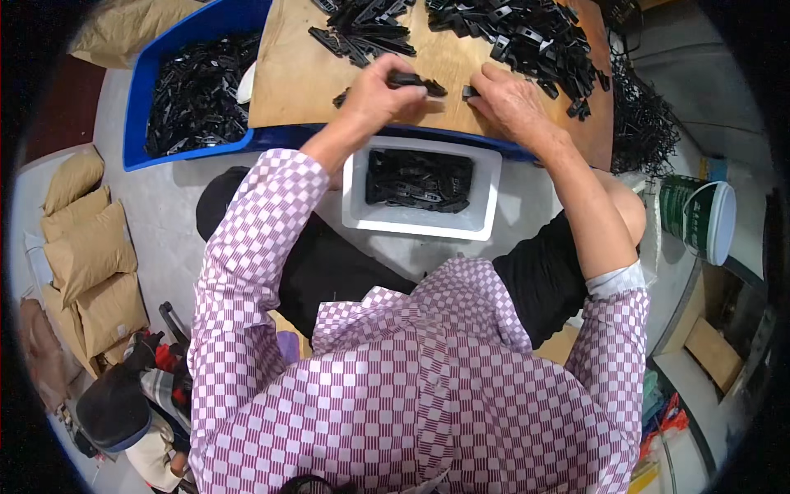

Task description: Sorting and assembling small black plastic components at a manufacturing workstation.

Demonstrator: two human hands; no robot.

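Left hand (374, 97): pinching a black clip (433, 86) between thumb and fingers
Right hand (512, 103): pinching a small black part (470, 92) at its fingertips
Black pile (535, 41): on the wooden table (284, 90), beyond the right hand
White box (354, 193): nearer the body than both hands
Blue bin (136, 115): left of the left hand

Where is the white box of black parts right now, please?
In the head view, the white box is just above centre, between the person's legs, directly below the wooden tabletop.

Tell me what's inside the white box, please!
Lots of black pieces lie heaped in the white box. The top ones cover whatever is underneath, so I can't see that.
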